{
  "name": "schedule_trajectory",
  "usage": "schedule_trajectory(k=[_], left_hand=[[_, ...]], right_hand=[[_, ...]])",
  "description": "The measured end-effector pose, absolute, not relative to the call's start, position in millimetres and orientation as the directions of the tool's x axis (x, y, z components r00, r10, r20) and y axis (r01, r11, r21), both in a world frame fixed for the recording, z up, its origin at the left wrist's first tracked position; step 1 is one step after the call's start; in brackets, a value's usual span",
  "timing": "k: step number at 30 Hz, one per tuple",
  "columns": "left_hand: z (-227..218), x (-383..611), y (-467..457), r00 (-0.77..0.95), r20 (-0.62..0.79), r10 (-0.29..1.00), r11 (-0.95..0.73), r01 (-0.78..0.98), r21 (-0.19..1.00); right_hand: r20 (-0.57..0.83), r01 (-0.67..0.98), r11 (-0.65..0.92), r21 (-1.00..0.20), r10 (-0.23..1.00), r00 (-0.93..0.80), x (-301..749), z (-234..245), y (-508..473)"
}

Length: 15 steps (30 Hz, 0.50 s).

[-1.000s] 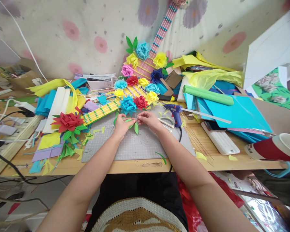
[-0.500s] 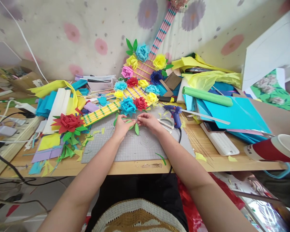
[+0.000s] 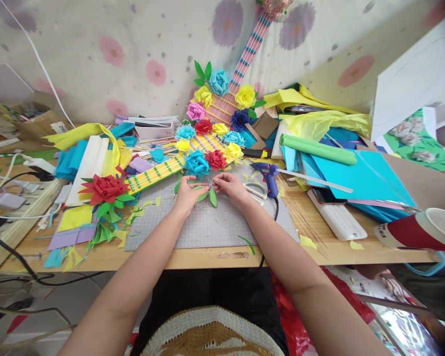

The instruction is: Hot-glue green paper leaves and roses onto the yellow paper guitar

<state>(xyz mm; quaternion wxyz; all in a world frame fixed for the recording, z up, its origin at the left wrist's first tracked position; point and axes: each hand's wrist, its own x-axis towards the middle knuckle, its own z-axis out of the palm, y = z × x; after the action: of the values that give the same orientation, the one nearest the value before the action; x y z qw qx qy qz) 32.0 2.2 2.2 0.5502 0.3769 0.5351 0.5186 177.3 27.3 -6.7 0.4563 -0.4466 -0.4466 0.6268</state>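
Both my hands meet over a grey cutting mat (image 3: 207, 227) at the middle of the desk. My left hand (image 3: 186, 192) is closed, pinching a small green paper leaf cluster (image 3: 207, 194) from the left. My right hand (image 3: 230, 187) is closed in a pinch on the same leaf cluster from the right, at a thin wire-like stem. Just beyond my fingers lie a blue paper flower (image 3: 196, 162) and a red paper flower (image 3: 215, 159) on a yellow paper guitar (image 3: 159, 172).
A blue glue gun (image 3: 267, 173) and scissors (image 3: 255, 189) lie right of my hands. A big red paper flower (image 3: 104, 188) sits to the left. Rolled green paper (image 3: 319, 148), blue sheets (image 3: 359, 173), a white remote (image 3: 337, 220) and a red cup (image 3: 419, 228) crowd the right side.
My hands stay pinched on the leaf cluster; the right hand has shifted slightly right and the leaves have turned a little. The view has tipped slightly.
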Motion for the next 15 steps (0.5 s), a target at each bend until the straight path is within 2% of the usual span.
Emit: schedule_trajectory(k=[15], left_hand=[[6.2,22.5,3.3,0.005,-0.25,0.968,0.25,-0.015,0.968]], right_hand=[[-0.189,-0.076,-0.216,-0.973,0.945,-0.267,185.3,-4.2,27.1]])
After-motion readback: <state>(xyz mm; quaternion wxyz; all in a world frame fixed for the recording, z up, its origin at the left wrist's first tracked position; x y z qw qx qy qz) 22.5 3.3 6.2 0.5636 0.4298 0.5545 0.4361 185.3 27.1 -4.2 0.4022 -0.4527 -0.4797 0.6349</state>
